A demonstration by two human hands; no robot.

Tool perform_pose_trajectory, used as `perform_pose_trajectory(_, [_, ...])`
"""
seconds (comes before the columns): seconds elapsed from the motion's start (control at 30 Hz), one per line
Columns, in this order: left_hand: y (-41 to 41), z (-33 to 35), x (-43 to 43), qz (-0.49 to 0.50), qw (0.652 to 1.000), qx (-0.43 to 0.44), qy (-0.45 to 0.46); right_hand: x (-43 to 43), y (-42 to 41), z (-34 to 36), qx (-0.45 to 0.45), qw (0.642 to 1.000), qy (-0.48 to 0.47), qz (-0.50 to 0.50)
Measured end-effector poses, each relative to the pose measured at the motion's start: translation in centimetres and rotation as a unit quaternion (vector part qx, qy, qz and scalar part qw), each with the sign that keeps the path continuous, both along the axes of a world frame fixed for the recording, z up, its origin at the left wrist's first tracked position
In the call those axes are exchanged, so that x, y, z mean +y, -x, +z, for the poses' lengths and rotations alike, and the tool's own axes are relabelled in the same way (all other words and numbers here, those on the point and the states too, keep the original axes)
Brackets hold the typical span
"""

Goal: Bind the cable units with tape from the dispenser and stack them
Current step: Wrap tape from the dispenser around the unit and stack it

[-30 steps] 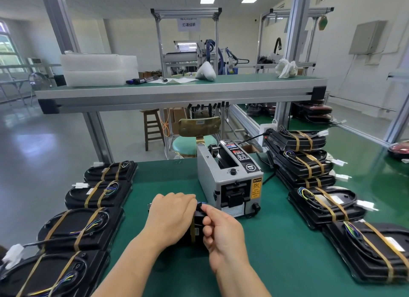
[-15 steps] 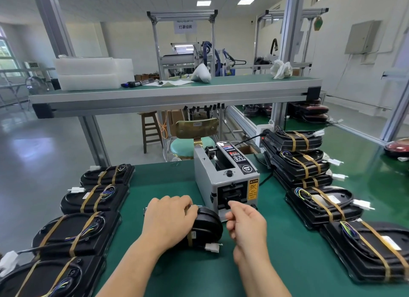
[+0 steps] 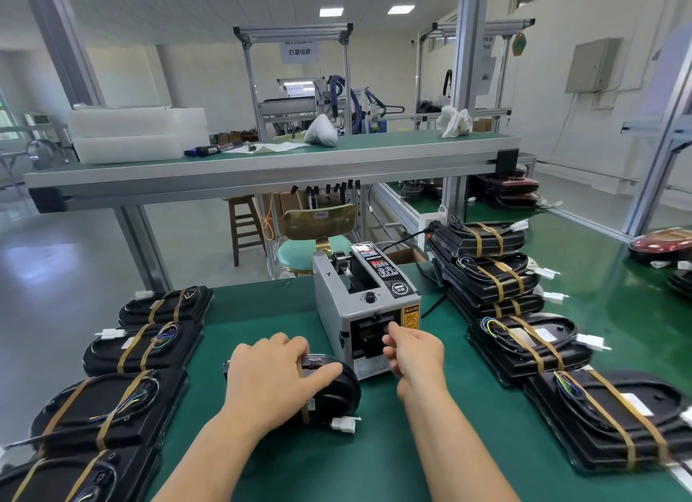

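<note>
The left hand [image 3: 277, 381] holds a black cable unit [image 3: 339, 393] near centre; right of it, the right hand [image 3: 415, 355] touches the front slot of the tape dispenser [image 3: 369, 307].

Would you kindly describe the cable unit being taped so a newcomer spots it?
Find the grey tape dispenser on the green table. Left of its front lies a black cable unit under the left hand. Unlike the rows either side, it sits alone, showing one tape band.
</note>
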State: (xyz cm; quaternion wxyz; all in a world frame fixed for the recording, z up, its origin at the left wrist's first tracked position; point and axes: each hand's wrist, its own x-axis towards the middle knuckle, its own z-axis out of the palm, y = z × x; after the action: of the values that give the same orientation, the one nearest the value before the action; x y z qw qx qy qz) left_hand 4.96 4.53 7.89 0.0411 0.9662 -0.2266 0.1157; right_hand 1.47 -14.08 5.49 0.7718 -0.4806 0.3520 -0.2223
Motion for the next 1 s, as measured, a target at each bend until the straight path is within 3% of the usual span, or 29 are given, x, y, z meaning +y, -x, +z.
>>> perform_pose_trajectory(0.13, [0.0, -0.2, 0.3, -0.057, 0.996, 0.009, -0.07, 0.0, -0.3, 0.4, 0.018, 1.0, -0.019, 0.0])
perform_pose_trajectory(0.37, [1.1, -0.3, -1.4, -0.152, 0.983, 0.004, -0.107, 0.4, -0.3, 0.9, 0.038, 0.999, -0.029, -0.008])
perform_pose_trajectory(0.53, [1.7, -0.1, -1.9, -0.153, 0.981, -0.001, -0.12, 0.8, -0.4, 1.3, 0.071, 0.997, 0.021, -0.01])
perform_pose_trajectory(0.63, [1.9, 0.4, -1.1, -0.158, 0.985, -0.014, -0.063, 0.9, 0.0, 1.4, 0.06, 0.998, 0.033, -0.003])
perform_pose_trajectory(0.77, [2.3, 1.9, 0.9, -0.184, 0.979, -0.027, 0.088, 1.0, 1.7, 1.9, -0.027, 0.996, -0.079, 0.02])
perform_pose_trajectory(0.87, [2.8, 2.2, 2.1, -0.204, 0.955, 0.005, 0.217, 2.2, 3.3, 2.7, -0.075, 0.988, -0.118, 0.069])
perform_pose_trajectory(1.0, [3.3, 1.1, 2.7, -0.233, 0.917, 0.041, 0.321, 4.3, 4.6, 3.9, -0.11, 0.981, -0.11, 0.12])
